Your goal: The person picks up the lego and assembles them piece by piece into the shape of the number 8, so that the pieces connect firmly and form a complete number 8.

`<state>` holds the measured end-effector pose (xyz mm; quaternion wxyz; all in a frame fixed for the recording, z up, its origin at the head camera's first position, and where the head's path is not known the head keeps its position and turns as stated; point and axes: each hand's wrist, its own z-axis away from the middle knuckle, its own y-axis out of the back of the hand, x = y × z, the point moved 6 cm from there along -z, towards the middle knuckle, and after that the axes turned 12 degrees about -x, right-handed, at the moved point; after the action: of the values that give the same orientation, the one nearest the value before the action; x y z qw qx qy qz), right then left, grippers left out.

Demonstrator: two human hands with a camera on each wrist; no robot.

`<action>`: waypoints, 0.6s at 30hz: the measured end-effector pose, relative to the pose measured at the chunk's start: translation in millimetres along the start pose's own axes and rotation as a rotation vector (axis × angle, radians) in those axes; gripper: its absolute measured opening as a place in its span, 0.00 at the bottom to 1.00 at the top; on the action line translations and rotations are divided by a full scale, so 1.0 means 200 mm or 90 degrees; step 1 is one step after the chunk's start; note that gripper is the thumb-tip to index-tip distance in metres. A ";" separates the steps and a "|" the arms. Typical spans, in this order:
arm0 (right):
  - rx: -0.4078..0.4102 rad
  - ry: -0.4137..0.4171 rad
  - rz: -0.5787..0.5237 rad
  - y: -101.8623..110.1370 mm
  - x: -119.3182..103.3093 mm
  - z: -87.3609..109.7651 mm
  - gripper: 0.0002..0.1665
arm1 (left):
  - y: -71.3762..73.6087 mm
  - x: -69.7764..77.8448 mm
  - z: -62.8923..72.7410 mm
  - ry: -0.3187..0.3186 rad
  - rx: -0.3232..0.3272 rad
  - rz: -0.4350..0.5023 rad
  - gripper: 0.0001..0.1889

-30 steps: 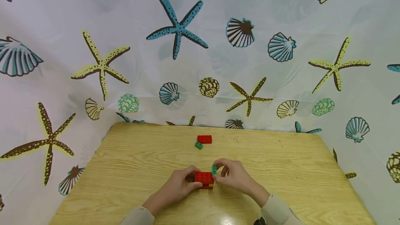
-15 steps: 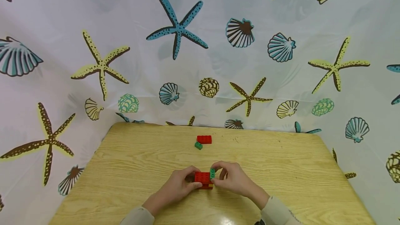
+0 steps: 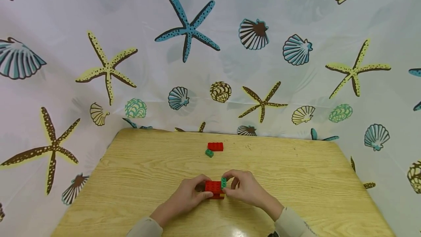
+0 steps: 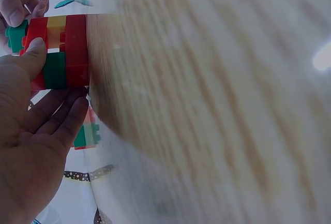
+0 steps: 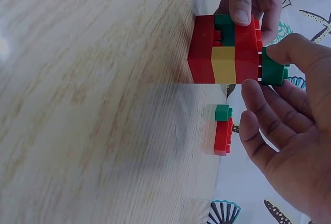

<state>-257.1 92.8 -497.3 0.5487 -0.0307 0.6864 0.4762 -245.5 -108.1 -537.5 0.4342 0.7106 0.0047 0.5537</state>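
Note:
A small stack of toy building bricks stands on the table, with a red brick (image 3: 213,185) on top and another red brick (image 5: 200,53) at the bottom. Between them sit a yellow brick (image 5: 223,64) and a green brick (image 4: 54,71), with a gap between these two. My left hand (image 3: 188,195) grips the stack's left side, thumb in front. At the right end, my right hand (image 3: 246,186) pinches a small green two-stud brick (image 3: 223,182) against the top studs. Whether it is fully pressed down, I cannot tell.
Farther back on the wooden table (image 3: 148,160) lie a loose red brick (image 3: 215,146) and a small green brick (image 3: 209,153), close together. A white curtain (image 3: 223,61) printed with starfish and shells surrounds the table's back and sides.
Over the past second, my right hand has brought the green brick slightly left and down onto the right end of the top red brick. My left hand has stayed in place.

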 end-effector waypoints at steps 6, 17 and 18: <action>-0.002 -0.007 0.000 0.00 0.01 0.00 0.19 | 0.00 0.00 0.00 0.005 -0.001 0.003 0.14; -0.005 -0.011 0.013 0.00 0.00 0.00 0.17 | 0.00 0.00 -0.01 0.001 0.002 -0.001 0.14; -0.006 -0.011 0.018 0.00 -0.01 0.00 0.17 | 0.00 0.00 0.00 0.000 0.003 -0.002 0.14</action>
<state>-257.0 91.4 -496.8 0.5479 -0.0194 0.6797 0.4873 -246.2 -107.5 -536.5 0.4334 0.7118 0.0071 0.5528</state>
